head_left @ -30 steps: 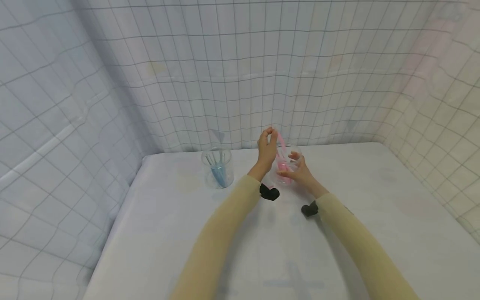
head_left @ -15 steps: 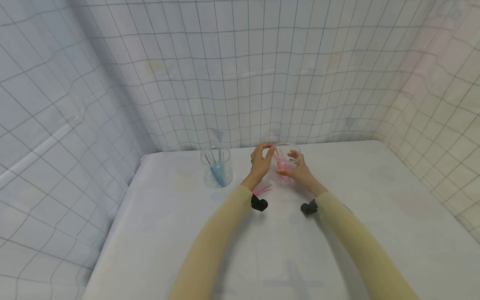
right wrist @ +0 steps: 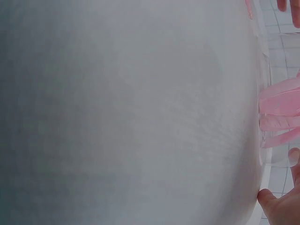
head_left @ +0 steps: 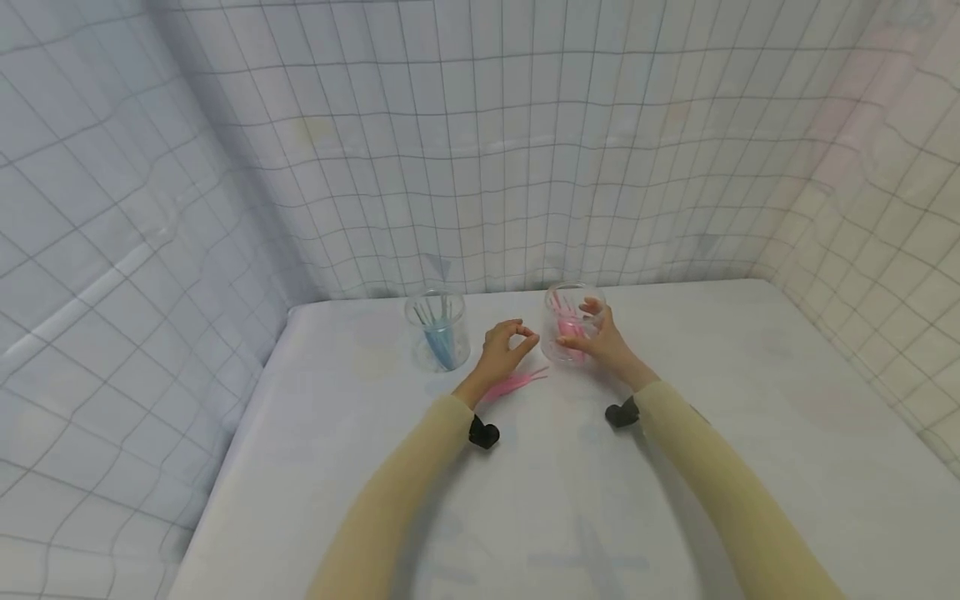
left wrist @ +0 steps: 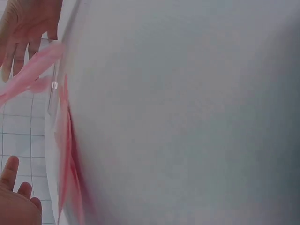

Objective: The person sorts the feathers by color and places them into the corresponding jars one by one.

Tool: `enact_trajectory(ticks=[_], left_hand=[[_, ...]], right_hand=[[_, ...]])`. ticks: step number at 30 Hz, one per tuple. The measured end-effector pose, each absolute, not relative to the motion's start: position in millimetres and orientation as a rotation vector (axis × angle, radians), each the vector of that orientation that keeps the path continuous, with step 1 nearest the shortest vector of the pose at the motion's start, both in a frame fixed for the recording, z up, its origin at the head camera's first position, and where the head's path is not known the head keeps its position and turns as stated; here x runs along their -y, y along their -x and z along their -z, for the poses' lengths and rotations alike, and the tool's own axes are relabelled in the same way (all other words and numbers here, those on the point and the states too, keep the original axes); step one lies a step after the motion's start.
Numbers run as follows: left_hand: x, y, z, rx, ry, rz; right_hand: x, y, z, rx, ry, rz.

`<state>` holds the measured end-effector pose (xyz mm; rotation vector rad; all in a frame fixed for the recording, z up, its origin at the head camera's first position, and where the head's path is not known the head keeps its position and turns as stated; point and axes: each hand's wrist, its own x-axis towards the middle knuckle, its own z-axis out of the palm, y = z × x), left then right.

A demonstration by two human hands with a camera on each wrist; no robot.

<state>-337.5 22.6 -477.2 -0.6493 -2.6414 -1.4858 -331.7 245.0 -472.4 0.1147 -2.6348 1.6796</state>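
In the head view my left hand [head_left: 501,350] hovers with loosely curled fingers and nothing in it. Loose pink slender plastic pieces [head_left: 510,387] with thin tips lie on the table just below it; the left wrist view shows these pink pieces [left wrist: 70,164] close by. My right hand [head_left: 613,348] grips a clear cup [head_left: 550,346], thumb in front and fingers behind. Several pink pieces [head_left: 570,333] stand inside that cup, tips up. From the right wrist, the pink pieces [right wrist: 283,103] show through the clear wall, and my right thumb [right wrist: 267,197] is near the base.
A second clear cup [head_left: 412,329] with several blue pieces [head_left: 439,343] of similar shape stands left of my left hand. The table [head_left: 555,492] is covered in white and backs onto a grid-patterned cloth [head_left: 487,167]. Black camera mounts [head_left: 486,435] sit on both wrists.
My left hand carried a pink piece over the right cup, put it in, let go, and came back left and down toward the loose pieces. The right hand stayed on the cup.
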Motion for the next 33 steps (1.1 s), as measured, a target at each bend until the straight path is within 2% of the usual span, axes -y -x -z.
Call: enact_trajectory(ticks=[9, 19, 25, 33], left_hand=[[-14.3, 326.8, 477.8, 2.909, 0.917, 0.926], [-15.8, 323.5, 475.9, 3.063, 0.831, 0.724], [-17.8, 323.0, 471.6, 3.06, 0.874, 0.646], [-13.3, 323.0, 472.7, 3.005, 0.786, 0.834]], right_hand=[[-248.6, 332.2, 474.4, 2.639, -0.105, -1.662], [-246.8, 332.4, 472.9, 2.668, -0.081, -1.641], [-246.3, 332.3, 472.5, 2.671, -0.083, -1.636], [-245.3, 329.5, 470.9, 2.658, -0.083, -1.664]])
